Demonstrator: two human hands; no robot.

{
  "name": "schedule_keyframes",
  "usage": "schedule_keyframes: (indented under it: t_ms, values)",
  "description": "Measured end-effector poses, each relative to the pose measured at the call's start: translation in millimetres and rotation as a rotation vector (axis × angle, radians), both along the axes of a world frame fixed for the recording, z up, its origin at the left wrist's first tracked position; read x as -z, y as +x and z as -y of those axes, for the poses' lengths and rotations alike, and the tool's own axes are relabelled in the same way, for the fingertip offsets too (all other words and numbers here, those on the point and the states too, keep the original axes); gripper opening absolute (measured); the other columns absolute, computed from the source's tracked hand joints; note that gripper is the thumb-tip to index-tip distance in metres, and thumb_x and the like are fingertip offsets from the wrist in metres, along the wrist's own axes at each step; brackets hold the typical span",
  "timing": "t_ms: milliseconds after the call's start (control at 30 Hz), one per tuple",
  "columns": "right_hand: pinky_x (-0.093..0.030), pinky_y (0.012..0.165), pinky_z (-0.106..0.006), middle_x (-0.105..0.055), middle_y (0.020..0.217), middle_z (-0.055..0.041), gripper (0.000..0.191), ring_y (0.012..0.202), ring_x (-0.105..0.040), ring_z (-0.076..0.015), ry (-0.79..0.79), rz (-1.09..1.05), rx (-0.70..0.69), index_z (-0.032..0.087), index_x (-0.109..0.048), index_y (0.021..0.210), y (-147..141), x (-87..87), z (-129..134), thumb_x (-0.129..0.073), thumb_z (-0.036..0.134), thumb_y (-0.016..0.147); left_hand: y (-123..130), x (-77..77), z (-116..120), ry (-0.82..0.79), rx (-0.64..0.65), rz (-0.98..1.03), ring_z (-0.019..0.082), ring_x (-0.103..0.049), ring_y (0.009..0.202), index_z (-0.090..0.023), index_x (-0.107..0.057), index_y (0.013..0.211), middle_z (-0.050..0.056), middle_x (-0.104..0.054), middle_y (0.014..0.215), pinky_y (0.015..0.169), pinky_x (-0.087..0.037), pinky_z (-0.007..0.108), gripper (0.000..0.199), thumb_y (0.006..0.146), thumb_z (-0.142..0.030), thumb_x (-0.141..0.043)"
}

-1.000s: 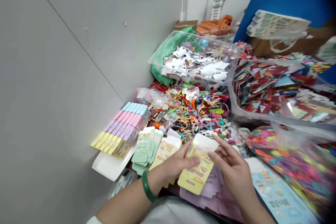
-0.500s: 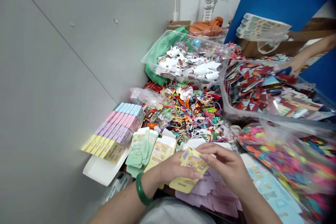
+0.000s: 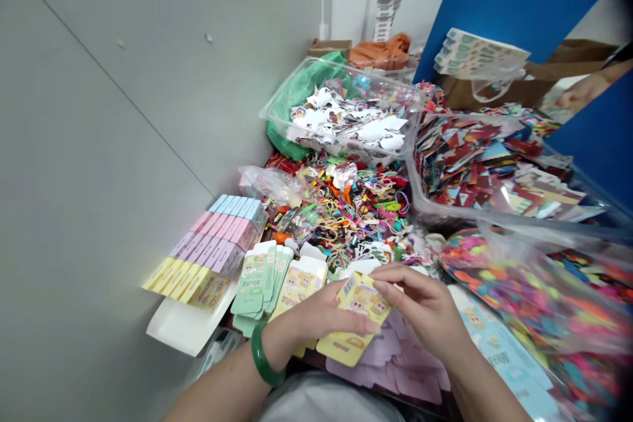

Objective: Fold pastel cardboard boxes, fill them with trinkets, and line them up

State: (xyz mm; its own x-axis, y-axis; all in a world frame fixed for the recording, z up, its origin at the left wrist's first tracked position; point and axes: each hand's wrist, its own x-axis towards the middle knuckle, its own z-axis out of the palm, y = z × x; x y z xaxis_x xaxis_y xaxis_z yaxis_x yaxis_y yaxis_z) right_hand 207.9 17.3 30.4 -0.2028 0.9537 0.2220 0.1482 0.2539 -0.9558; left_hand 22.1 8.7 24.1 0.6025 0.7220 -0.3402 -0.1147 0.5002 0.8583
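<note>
A small yellow cartoon-printed box (image 3: pixel 363 303) is held up between my two hands, with a flap hanging from its near end. My left hand (image 3: pixel 324 313), a green bangle (image 3: pixel 264 356) on its wrist, grips the box with the thumb across its front. At the box's upper right edge, the fingers of my right hand (image 3: pixel 420 303) pinch it. Below the box lie overlapping flat purple cartons (image 3: pixel 395 362). To the left are yellow cartons (image 3: pixel 301 277) and a fanned pile of green cartons (image 3: pixel 260 283).
At left, rows of coloured boxes (image 3: pixel 212 237) stand in a white tray (image 3: pixel 188 330) by the wall. Small trinkets (image 3: pixel 346 211) heap beyond my hands. Clear bins (image 3: pixel 415 191) of paper pieces stand behind. A bag of bright pieces (image 3: pixel 534 290) lies right. Another person's hand (image 3: pixel 576 93) shows far right.
The view has shifted slightly, so the scene sits a little further left. My hands keep holding the yellow box. The other person's hand has drawn back from the bin of paper pieces.
</note>
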Motion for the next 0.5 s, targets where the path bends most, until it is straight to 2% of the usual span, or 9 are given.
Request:
schedule_keyframes:
  t_ms: [67, 200, 400, 500]
  values:
    - [-0.052, 0.07, -0.03, -0.072, 0.082, -0.0041, 0.012, 0.078, -0.066, -0.0187, 0.054, 0.029, -0.005, 0.024, -0.073, 0.081, 1.1, 1.1, 0.4, -0.064, 0.03, 0.085, 0.2, 0.4, 0.4, 0.011, 0.001, -0.015, 0.012, -0.051, 0.07, -0.016, -0.064, 0.092, -0.001, -0.058, 0.08, 0.066, -0.041, 0.025, 0.04, 0.062, -0.033, -0.083]
    - [-0.052, 0.075, -0.033, -0.072, 0.09, -0.0056, 0.012, 0.084, -0.066, -0.0202, 0.198, 0.128, -0.112, 0.025, -0.072, 0.087, 5.0, 0.3, 1.0, -0.061, 0.023, 0.087, -2.2, 1.5, 1.0, 0.03, 0.024, -0.063, 0.012, -0.05, 0.068, -0.017, -0.063, 0.087, -0.002, -0.057, 0.079, 0.065, -0.04, 0.025, 0.036, 0.062, -0.033, -0.082]
    - [-0.052, 0.071, -0.031, -0.07, 0.088, -0.0069, 0.015, 0.082, -0.065, -0.0201, 0.104, 0.127, -0.13, 0.023, -0.068, 0.082, 3.8, -6.6, -1.0, -0.057, 0.028, 0.09, -6.1, 0.3, -1.3, 0.08, 0.061, -0.063, 0.013, -0.05, 0.071, -0.018, -0.062, 0.093, -0.002, -0.057, 0.082, 0.067, -0.04, 0.025, 0.036, 0.063, -0.028, -0.081]
    - [-0.052, 0.074, -0.032, -0.07, 0.091, -0.0071, 0.015, 0.085, -0.065, -0.0206, 0.147, 0.164, -0.14, 0.023, -0.069, 0.085, 3.0, -5.9, -0.6, -0.056, 0.026, 0.09, -6.7, 0.5, -1.9, 0.036, 0.038, -0.047, 0.013, -0.051, 0.07, -0.018, -0.063, 0.09, -0.002, -0.058, 0.081, 0.066, -0.04, 0.025, 0.036, 0.061, -0.027, -0.082]
